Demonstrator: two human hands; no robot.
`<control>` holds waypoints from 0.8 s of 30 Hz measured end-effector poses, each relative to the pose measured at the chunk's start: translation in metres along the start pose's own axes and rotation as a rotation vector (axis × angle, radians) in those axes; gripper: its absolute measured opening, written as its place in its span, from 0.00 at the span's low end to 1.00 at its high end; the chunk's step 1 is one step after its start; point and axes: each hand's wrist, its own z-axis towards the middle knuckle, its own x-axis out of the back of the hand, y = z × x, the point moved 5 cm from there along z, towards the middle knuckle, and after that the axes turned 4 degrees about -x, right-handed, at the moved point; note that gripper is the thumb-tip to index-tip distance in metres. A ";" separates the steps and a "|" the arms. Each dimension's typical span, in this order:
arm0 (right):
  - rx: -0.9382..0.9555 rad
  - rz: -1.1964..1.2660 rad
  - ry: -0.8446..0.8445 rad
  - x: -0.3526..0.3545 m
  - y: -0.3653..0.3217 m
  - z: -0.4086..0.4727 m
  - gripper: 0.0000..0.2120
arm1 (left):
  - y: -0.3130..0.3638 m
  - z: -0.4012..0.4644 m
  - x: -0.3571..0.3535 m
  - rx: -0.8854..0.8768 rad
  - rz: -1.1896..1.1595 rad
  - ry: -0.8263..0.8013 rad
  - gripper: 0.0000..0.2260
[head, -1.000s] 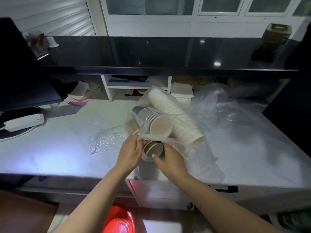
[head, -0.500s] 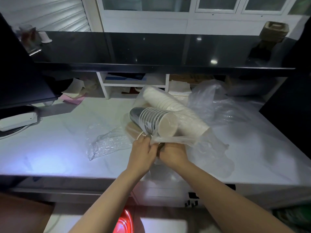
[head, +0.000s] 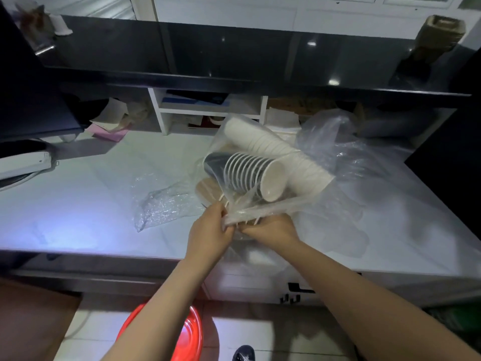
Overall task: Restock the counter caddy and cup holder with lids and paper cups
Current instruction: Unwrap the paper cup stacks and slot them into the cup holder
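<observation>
— Hands?
— Left hand [head: 210, 231] and right hand [head: 272, 227] close together at the near edge of the white counter [head: 78, 204], knuckles nearly touching. Fingers of both curled tight, pinching the bunched mouth of a clear plastic bag [head: 263, 209] between them.
— Contents of the bag?
— Three stacks of paper cups, all lying on their sides. Dark stack with white rims [head: 247, 173] in the middle, open mouth toward the camera. Long white stack [head: 273, 149] behind it, running up and to the left. Brown stack [head: 208, 190] underneath, mostly hidden; exact count impossible to tell.
— Position of the bag?
— On the counter just beyond the hands, near end lifted in the grip.
— Anything else around?
— Crumpled clear wrap [head: 166, 204] on the counter left of the hands. More loose clear plastic [head: 346, 152] right of the bag and behind it. White shelf unit [head: 208, 110] at the back under a black glossy ledge [head: 234, 53]. Brown carton stack [head: 440, 32] at that ledge's far right end. White device with cable [head: 23, 165] at far left. Red stool [head: 182, 332] on the floor below.
</observation>
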 end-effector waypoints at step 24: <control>0.214 0.428 0.313 0.049 0.040 -0.038 0.36 | 0.016 0.055 -0.002 0.179 0.037 -0.056 0.14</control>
